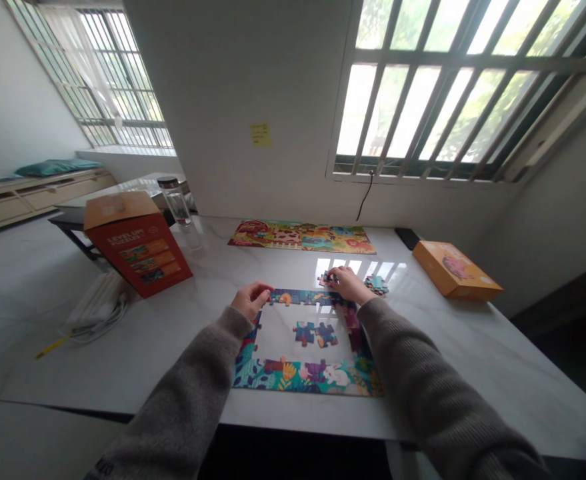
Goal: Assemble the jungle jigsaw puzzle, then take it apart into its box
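A partly built jigsaw puzzle (303, 377) lies on the white marble table (473, 347) in front of me, its border joined and its middle bare. Two joined loose pieces (315, 333) rest in that bare middle. My left hand (251, 299) is curled at the frame's top left corner, fingers pinched together against the edge pieces. My right hand (347, 283) presses on a piece at the top right corner, fingers bent down. A few loose pieces (377, 285) lie just right of that hand.
A finished puzzle (303, 237) lies farther back. An orange puzzle box (140, 247) stands at the left, with a glass jar (175, 200) behind it. A flat orange box (455, 269) sits at the right. White cables (97, 310) trail on the left.
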Demonstrator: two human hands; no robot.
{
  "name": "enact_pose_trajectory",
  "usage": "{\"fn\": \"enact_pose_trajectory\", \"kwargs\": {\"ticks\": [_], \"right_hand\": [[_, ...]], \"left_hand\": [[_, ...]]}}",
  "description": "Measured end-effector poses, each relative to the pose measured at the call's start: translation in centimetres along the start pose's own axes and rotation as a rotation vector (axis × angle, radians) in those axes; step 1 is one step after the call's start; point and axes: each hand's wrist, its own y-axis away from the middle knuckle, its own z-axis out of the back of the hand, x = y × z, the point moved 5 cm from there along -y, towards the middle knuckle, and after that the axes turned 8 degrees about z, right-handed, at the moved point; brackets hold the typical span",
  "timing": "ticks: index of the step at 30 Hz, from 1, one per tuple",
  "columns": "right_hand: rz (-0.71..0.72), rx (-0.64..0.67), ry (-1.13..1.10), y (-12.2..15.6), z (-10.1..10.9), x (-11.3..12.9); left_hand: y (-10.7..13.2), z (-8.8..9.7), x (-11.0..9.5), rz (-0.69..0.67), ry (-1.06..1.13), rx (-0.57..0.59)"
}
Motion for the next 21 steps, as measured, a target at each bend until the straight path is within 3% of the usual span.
{"fn": "enact_pose_trajectory", "kwargs": {"ticks": [4, 8, 14, 18, 21], "right_hand": [[-0.008, 0.033, 0.004, -0.2, -0.1, -0.6], [-0.029, 0.006, 0.02, 0.1, 1.4, -0.1], [0.193, -0.019, -0.226, 3.4, 3.9, 5.9], [0.262, 0.032, -0.309, 6.0, 4.7, 9.6], [0.247, 0.001, -0.346, 6.9, 4.9, 10.2]], "left_hand": [[0.1, -0.5, 0.0, 0.002, -0.011, 0.034], [0.3, -1.0, -0.2, -0.006, -0.035, 0.076], [0.4, -1.7, -0.3, -0.046, -0.17, 0.189], [1.4, -4.0, -1.5, -0.29, -0.439, 0.364], [2.6, -6.5, -2.5, -0.469, -0.674, 0.483]]}}
